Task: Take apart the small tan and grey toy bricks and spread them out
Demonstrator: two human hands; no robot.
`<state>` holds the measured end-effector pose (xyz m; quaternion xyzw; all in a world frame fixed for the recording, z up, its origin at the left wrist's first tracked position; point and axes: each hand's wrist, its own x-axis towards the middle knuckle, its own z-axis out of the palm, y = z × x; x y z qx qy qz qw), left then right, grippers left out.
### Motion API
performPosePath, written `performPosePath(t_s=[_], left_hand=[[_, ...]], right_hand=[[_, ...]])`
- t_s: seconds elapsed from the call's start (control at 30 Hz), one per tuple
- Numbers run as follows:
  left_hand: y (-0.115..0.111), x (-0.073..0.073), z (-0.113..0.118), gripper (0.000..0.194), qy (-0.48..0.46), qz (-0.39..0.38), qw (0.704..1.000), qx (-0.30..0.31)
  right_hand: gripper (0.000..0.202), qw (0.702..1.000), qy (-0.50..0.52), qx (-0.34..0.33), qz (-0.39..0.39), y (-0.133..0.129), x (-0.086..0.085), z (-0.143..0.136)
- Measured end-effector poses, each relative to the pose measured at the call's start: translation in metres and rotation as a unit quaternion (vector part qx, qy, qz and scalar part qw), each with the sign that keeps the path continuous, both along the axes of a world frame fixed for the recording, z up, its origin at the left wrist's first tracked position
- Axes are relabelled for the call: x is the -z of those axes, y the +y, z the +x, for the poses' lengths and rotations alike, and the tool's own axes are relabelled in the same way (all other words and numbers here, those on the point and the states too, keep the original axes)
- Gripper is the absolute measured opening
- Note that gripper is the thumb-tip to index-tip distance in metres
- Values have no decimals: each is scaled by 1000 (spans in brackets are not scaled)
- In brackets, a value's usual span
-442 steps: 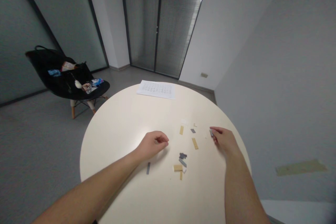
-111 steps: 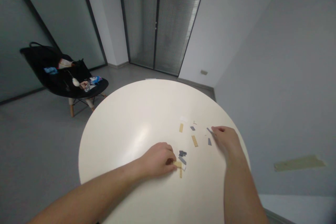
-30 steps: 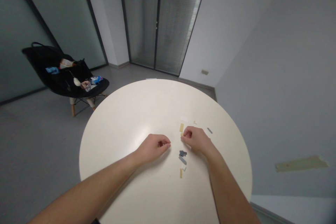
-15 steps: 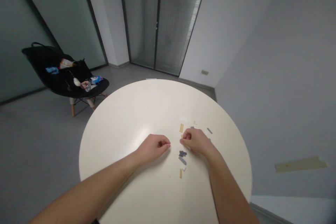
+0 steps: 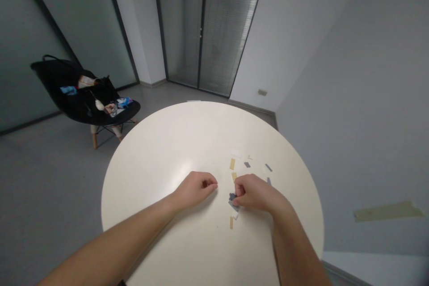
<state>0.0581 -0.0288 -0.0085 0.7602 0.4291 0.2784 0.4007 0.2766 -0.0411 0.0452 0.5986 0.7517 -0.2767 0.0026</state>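
My left hand (image 5: 197,186) rests on the white table, fingers curled and thumb tip meeting the index finger; anything between them is too small to make out. To its right, my right hand (image 5: 253,193) reaches down with thumb and fingers closing at a small, uneven dark grey piece (image 5: 232,197). A flat grey strip (image 5: 233,206) lies just below, partly covered by the thumb. Beyond the right fingers is a tan strip (image 5: 234,177). Another tan strip (image 5: 231,222) and a small white scrap (image 5: 235,216) lie nearer to me.
Farther up the round table (image 5: 161,143) lie a tan rectangle (image 5: 232,164), a white slip (image 5: 236,153), a dark grey piece (image 5: 247,164) and a thin grey strip (image 5: 268,167). A black chair (image 5: 70,107) with items on it stands at the left.
My right hand has moved toward me, from beside the tan strip to the dark grey piece. The tan strip and a grey piece behind are uncovered. My left hand stays in place.
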Motion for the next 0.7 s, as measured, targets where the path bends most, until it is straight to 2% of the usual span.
performPosePath(t_s=[0.13,0.43,0.57,0.7], left_hand=[[1,3,0,18,5,2,1000,0],[1,1,-1,18,18,-2,1000,5],[1,0,-1,18,26,-6,999,19],[1,0,-2,18,24,-5,999,21]], right_hand=[[23,998,-54,-10,17,-4,-3,-9],[11,989,-135,-47,21,-10,-9,-23],[12,990,-122,-61,25,-11,-9,-24],[14,996,-34,-74,42,-9,-7,-14]])
